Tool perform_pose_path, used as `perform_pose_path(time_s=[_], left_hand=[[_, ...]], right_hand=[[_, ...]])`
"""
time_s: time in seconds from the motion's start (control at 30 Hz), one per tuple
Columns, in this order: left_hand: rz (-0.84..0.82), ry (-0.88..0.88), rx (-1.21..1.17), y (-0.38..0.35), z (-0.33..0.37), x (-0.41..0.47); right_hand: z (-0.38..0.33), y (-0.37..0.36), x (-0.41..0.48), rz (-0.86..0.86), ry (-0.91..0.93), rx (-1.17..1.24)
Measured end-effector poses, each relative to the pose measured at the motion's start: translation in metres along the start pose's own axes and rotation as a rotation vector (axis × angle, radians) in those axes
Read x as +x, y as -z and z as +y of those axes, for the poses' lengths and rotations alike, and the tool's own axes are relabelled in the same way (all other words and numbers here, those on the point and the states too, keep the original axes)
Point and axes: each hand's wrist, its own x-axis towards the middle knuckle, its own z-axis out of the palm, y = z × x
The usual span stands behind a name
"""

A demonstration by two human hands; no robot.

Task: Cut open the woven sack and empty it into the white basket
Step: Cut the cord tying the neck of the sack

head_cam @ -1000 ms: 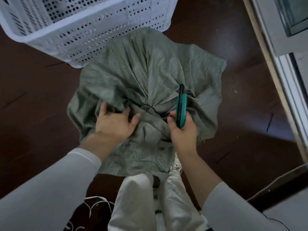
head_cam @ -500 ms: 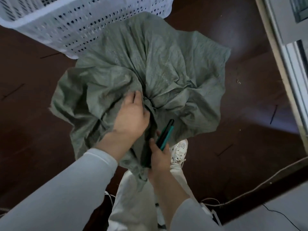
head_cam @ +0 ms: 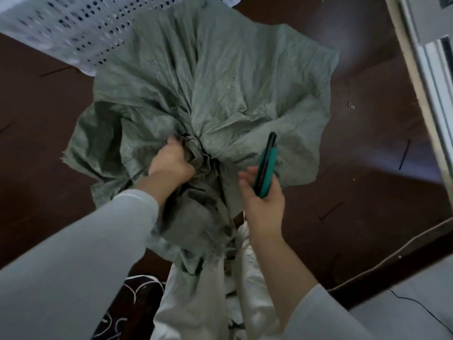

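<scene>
Over the sack (head_cam: 220,77), left hand (head_cam: 169,160) grips its neck; right hand (head_cam: 264,204) holds a cutter (head_cam: 266,165).

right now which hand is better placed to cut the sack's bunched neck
Right: the right hand holds the cutter beside the bunched neck, while the left hand grips the sack there.

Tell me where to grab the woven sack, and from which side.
Grip the woven sack at its gathered neck, beside the dark tie, coming from the left as the left hand does. The cloth bunches into one handful there; elsewhere it fans out loose. That leaves the right side free for the teal cutter in the right hand.
</scene>
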Motion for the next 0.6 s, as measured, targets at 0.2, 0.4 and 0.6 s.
perform_pose_path(time_s=[0.2,0.4,0.6], left_hand=[[-0.238,-0.061,-0.191,0.043,-0.006,-0.021],[-0.327,-0.119,-0.37,0.047,-0.006,-0.033],[-0.371,-0.165,-0.39,0.044,-0.019,-0.031]], right_hand=[[-0.026,-0.008,0.031,-0.246,0.171,-0.162],[-0.052,-0.025,0.066,-0.207,0.297,-0.467],[-0.058,-0.027,0.083,-0.24,0.31,-0.487]])
